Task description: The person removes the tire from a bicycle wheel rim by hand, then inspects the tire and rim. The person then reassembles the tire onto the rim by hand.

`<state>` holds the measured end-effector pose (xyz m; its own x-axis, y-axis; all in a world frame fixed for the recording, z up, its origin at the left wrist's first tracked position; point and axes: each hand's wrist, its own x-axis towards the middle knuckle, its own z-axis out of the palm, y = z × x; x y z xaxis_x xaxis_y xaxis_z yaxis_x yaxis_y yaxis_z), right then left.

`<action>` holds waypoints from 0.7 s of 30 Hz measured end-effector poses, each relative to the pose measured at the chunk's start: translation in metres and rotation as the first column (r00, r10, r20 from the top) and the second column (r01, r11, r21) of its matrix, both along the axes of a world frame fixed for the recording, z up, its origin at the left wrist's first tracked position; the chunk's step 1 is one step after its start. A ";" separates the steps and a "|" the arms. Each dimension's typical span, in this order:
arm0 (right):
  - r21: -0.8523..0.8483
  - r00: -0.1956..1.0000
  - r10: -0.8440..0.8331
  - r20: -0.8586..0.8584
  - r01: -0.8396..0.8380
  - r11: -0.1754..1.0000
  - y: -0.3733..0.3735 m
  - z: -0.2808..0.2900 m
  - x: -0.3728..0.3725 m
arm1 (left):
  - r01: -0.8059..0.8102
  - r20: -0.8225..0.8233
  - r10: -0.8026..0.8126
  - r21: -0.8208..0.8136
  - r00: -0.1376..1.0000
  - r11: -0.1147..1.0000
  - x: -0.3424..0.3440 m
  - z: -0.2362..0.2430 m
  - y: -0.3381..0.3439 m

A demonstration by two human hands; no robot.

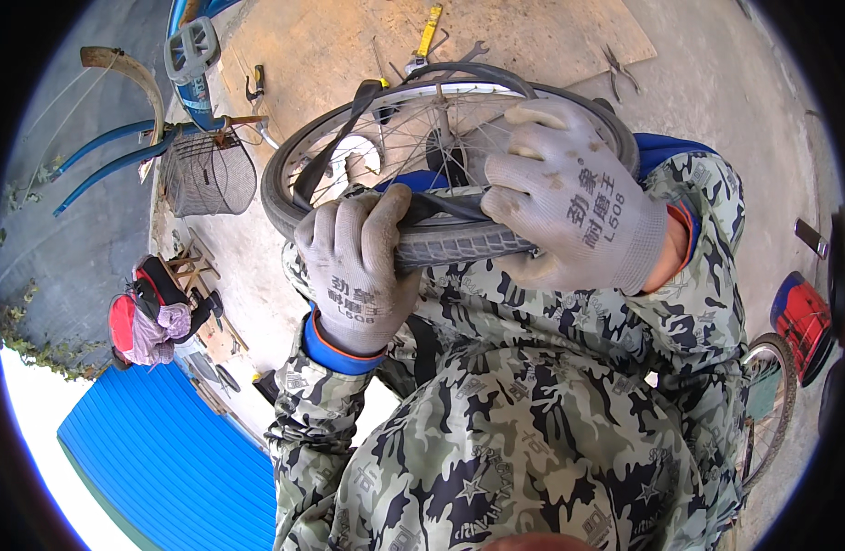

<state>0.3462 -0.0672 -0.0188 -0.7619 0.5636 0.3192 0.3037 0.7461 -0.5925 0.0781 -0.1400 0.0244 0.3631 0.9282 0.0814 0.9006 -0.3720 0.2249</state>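
Observation:
I hold a spoked bicycle wheel across my lap, its black tire nearest me. My left hand, in a grey knit glove, is closed on the tire at its near left side. My right hand, gloved alike, has its fingers bent over the tire and rim at the near right, its thumb below. A limp black inner tube loops over the wheel's left side and far edge and runs under my fingers along the near rim. Part of the near rim is hidden by my hands.
Beyond the wheel, a board has wrenches near it, with pliers to the right. Blue bicycle frame and wire basket stand left, bags farther left. A red bag and another wheel are right.

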 end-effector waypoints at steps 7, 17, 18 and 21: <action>-0.107 1.000 -0.018 0.009 0.019 0.994 0.002 -0.022 -0.004 | 0.104 0.122 -0.056 -0.438 0.991 0.893 -0.024 0.007 0.028; -0.207 0.994 0.108 0.017 -0.102 0.973 0.003 -0.030 0.000 | 0.171 0.169 -0.096 -0.511 0.981 0.842 -0.026 -0.005 0.025; -0.239 0.994 0.101 0.049 -0.087 0.967 0.002 -0.029 0.001 | 0.169 0.164 -0.100 -0.490 0.981 0.855 -0.026 -0.004 0.024; -0.258 0.996 0.056 0.064 -0.038 0.965 -0.001 -0.030 0.000 | 0.162 0.142 -0.110 -0.436 0.984 0.885 -0.023 0.000 0.025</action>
<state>0.3462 -0.0687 -0.0486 -0.8047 0.5826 0.1138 0.3195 0.5866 -0.7442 0.0550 -0.1155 0.0241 0.5015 0.8182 -0.2810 0.8079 -0.3268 0.4904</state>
